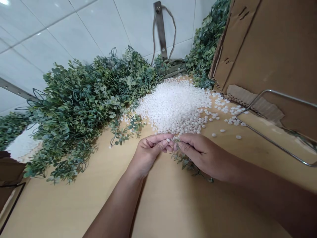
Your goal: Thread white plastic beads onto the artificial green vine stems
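- At the far left, a second white pile lies beside greenery, with brown cardboard nearer the viewer. A flat metal strip slants across the tiled wall above.
- Next comes a large heap of greenery, small-leaved and blue-green, spread over the table towards the wall; dark loops stick out of it.
- A loose sprig lies at the heap's right edge, close to the main white pile.
- The left hand is above the table, just in front of the main pile. Its grip is closed, thumb against fingers, on a small white piece.
- Behind the hands, the main white pile of small round pieces sits on the table. Beyond it stands a metal upright with a cord looped beside it.
- The held sprig hangs below the fingers, leaves trailing to the right.
- The right hand faces the left, fingertips near it. Its grip is closed on the held sprig's upper end; the exact contact is too small to tell.
- Farther right, stray white pieces lie scattered on the table. More greenery stands against a large cardboard box, with a bent metal wire in front.
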`<control>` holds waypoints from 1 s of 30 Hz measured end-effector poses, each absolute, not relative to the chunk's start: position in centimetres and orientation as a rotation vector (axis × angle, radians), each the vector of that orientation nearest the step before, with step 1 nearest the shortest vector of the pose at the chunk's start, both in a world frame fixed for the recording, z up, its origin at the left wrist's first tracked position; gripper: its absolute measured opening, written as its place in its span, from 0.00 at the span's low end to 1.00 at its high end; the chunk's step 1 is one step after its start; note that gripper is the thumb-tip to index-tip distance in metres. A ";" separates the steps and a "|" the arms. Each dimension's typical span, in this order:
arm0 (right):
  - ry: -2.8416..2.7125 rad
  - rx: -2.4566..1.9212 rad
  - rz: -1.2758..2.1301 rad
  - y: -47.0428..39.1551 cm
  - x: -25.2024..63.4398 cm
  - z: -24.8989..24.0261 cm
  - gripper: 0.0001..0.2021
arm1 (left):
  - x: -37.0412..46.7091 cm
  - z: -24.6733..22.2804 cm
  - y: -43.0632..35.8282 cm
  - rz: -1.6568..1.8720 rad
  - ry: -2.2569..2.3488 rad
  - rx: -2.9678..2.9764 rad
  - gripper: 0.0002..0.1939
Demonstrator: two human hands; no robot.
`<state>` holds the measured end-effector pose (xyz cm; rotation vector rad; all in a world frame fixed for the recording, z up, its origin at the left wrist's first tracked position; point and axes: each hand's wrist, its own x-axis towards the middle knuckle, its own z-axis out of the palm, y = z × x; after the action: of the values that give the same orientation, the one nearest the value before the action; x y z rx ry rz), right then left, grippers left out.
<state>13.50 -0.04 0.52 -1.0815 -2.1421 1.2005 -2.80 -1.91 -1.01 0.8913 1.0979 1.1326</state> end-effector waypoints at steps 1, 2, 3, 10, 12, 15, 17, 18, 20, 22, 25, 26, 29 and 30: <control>-2.145 -1.078 1.222 -0.1 13.5 0.6 0.12 | -2.8 -1.0 -1.9 1.131 1.101 0.896 0.09; -2.153 -1.074 1.246 -0.1 13.5 0.7 0.12 | -2.8 -1.0 -1.9 1.132 1.103 0.900 0.09; -2.163 -1.072 1.268 -0.1 13.5 0.8 0.12 | -2.8 -1.0 -1.8 1.137 1.103 0.903 0.09; -2.190 -1.144 1.242 0.2 13.5 0.6 0.13 | -2.9 -1.0 -1.9 1.189 1.061 0.915 0.08; -2.193 -1.156 1.202 0.2 13.5 0.4 0.13 | -2.8 -0.9 -2.0 1.176 1.039 0.896 0.08; -2.218 -1.138 1.146 0.0 13.5 0.4 0.13 | -2.6 -0.9 -2.1 1.154 1.010 0.860 0.09; -2.231 -1.129 1.110 -0.2 13.4 0.4 0.13 | -2.5 -0.9 -2.1 1.145 1.007 0.863 0.08; -2.234 -1.126 1.099 -0.2 13.4 0.4 0.13 | -2.4 -0.9 -2.0 1.141 1.007 0.869 0.07; -2.230 -1.129 1.087 -0.3 13.3 0.3 0.13 | -2.4 -1.0 -2.0 1.136 1.002 0.874 0.07; -2.224 -1.129 1.096 -0.4 13.3 0.2 0.13 | -2.5 -1.1 -1.9 1.133 0.997 0.872 0.07; -2.217 -1.129 1.118 -0.4 13.3 0.2 0.12 | -2.6 -1.3 -1.8 1.127 1.012 0.885 0.08; -2.212 -1.126 1.126 -0.4 13.2 0.1 0.12 | -2.7 -1.4 -1.8 1.123 1.021 0.894 0.08; -2.181 -1.133 1.147 -0.4 13.2 0.1 0.12 | -2.9 -1.7 -1.9 1.108 1.033 0.915 0.10; -2.168 -1.132 1.158 -0.4 13.2 0.1 0.11 | -3.0 -1.8 -1.9 1.102 1.031 0.915 0.11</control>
<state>13.16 -0.39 0.13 -1.1321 -2.1680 1.1580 -3.00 -1.87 -1.76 0.9152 1.0310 1.1021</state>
